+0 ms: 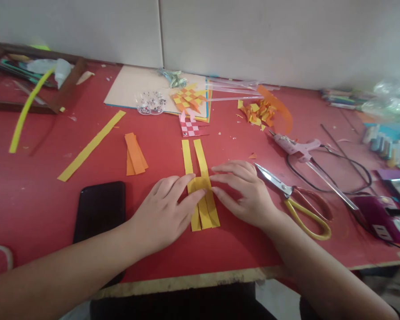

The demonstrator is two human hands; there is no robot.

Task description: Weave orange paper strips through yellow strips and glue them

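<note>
Yellow paper strips lie lengthwise on the red table, crossed near their middle by a folded strip. My left hand rests flat on them from the left, fingers stretched onto the crossing. My right hand presses the same spot from the right, its fingers extended and lying on the paper. Neither hand grips anything.
Yellow-handled scissors lie right of my right hand, a pink glue gun behind them. A black phone sits to the left, with orange strips and a long yellow strip beyond. Woven paper pieces and googly eyes lie farther back.
</note>
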